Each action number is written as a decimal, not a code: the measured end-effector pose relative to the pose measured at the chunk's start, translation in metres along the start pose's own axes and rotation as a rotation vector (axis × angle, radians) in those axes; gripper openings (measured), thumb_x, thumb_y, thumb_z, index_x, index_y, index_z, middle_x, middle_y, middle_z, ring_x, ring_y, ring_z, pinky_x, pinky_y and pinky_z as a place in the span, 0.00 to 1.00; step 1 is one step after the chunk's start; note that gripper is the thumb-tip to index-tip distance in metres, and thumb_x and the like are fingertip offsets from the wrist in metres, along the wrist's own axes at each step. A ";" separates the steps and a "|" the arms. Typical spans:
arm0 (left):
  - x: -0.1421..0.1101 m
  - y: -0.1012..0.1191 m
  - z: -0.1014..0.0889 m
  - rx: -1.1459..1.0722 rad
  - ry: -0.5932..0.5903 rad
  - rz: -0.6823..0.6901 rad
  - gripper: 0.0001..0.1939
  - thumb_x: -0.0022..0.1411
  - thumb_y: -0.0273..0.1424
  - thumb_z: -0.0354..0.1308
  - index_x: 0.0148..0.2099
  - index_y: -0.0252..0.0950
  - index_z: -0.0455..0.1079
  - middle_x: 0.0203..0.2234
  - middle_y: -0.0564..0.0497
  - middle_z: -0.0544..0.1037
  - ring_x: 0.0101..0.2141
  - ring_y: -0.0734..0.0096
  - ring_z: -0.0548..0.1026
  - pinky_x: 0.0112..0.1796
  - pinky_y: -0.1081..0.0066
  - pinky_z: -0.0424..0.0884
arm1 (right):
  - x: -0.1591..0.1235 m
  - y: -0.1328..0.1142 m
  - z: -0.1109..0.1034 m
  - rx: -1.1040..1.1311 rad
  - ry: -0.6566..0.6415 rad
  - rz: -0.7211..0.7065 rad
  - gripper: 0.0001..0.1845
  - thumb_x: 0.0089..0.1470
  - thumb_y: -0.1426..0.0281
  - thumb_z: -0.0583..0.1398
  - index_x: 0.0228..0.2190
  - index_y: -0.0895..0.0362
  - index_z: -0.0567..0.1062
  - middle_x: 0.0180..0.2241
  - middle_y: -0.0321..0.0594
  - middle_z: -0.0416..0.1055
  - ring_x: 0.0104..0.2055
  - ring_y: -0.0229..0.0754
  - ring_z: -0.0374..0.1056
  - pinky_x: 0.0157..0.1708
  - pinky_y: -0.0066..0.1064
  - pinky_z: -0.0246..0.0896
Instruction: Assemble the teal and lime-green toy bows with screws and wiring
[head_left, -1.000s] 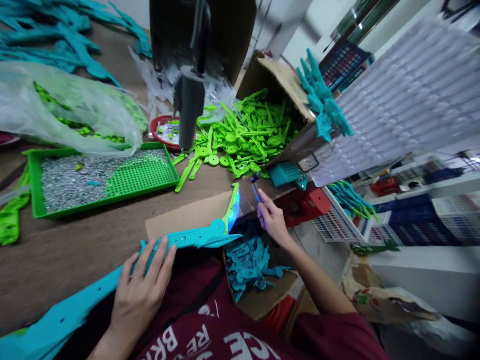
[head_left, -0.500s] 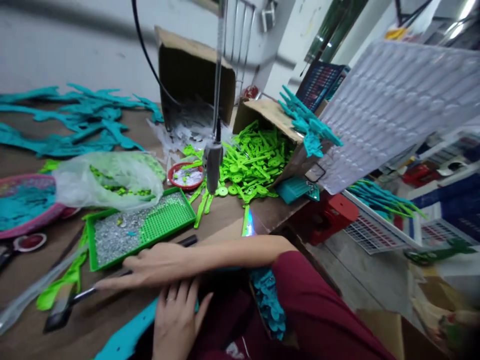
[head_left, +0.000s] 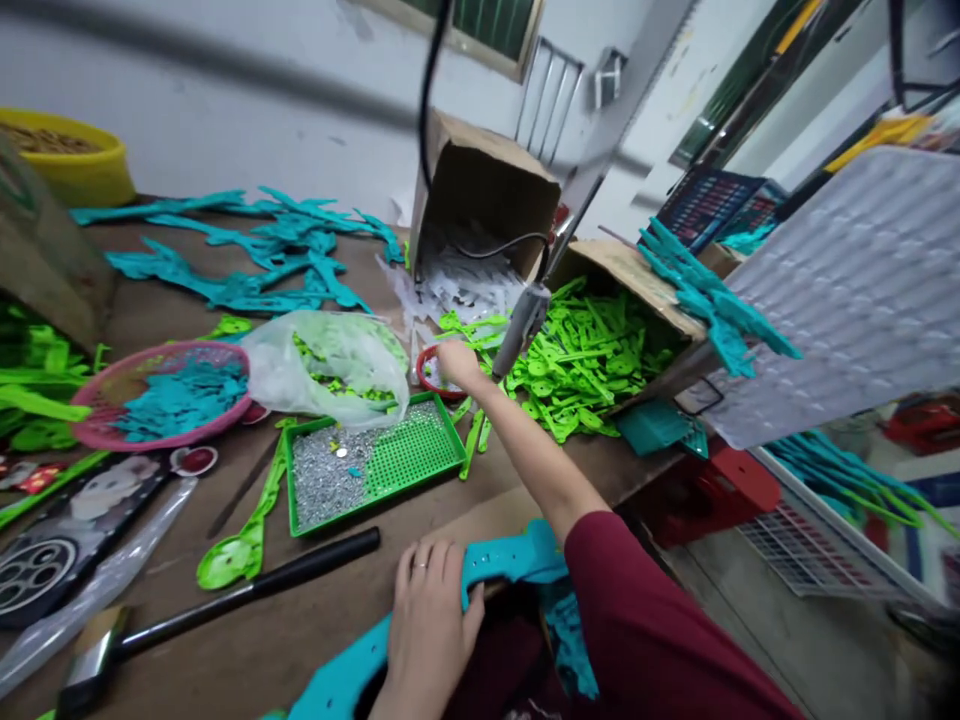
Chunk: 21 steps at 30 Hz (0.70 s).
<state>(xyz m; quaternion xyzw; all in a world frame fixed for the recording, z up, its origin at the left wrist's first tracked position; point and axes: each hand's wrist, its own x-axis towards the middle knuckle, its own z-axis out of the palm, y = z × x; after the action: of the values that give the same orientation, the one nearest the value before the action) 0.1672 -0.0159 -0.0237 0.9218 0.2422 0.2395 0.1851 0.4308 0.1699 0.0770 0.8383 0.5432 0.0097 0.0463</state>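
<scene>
My left hand (head_left: 429, 612) is closed over a long turquoise plastic part (head_left: 504, 562) with small holes, near the table's front edge. Its fingers curl over the part's upper side. My right hand (head_left: 457, 364) reaches across the table into a small red basket (head_left: 433, 388) of pale small pieces; its fingertips are hidden there. Just right of that hand hangs a grey electric screwdriver (head_left: 517, 330). A hammer (head_left: 255, 592) with a black handle lies on the table, left of my left hand. Behind it stands a green tray (head_left: 416, 452) part-filled with small silvery screws.
Lime-green plastic parts (head_left: 592, 360) spill from a cardboard box at right. A clear bag (head_left: 330, 365) and a pink basket (head_left: 161, 400) of turquoise pieces stand at left. Farther back lie long turquoise parts (head_left: 262, 255). A phone (head_left: 82, 530) lies at far left.
My right hand has left the hammer and moved forward to the red basket. The hammer now lies on the table. My left hand stays at the turquoise part while the view has shifted left.
</scene>
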 end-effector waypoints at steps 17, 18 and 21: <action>0.004 0.009 -0.014 -0.011 -0.051 -0.074 0.24 0.67 0.43 0.59 0.53 0.27 0.67 0.49 0.34 0.74 0.52 0.46 0.70 0.53 0.51 0.70 | -0.022 0.020 0.012 0.256 0.059 -0.314 0.27 0.64 0.80 0.34 0.47 0.77 0.68 0.47 0.40 0.67 0.60 0.40 0.64 0.56 0.30 0.55; 0.003 0.008 -0.013 -0.015 -0.058 -0.073 0.23 0.67 0.43 0.59 0.53 0.28 0.67 0.49 0.34 0.74 0.52 0.46 0.71 0.53 0.52 0.70 | -0.046 0.020 0.008 0.332 0.062 -0.422 0.18 0.67 0.77 0.43 0.46 0.71 0.69 0.47 0.40 0.69 0.56 0.38 0.67 0.56 0.31 0.59; 0.003 0.008 -0.011 -0.024 -0.075 -0.069 0.22 0.67 0.42 0.59 0.53 0.29 0.68 0.48 0.36 0.75 0.52 0.48 0.72 0.52 0.53 0.71 | -0.100 0.024 0.003 0.448 0.062 -0.544 0.08 0.67 0.75 0.52 0.42 0.63 0.71 0.43 0.38 0.71 0.50 0.37 0.67 0.55 0.31 0.62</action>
<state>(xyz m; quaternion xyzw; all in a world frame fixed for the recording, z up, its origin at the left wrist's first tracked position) 0.1661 -0.0182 -0.0099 0.9190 0.2639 0.2009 0.2132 0.4119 0.0683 0.0799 0.6517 0.7362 -0.0970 -0.1545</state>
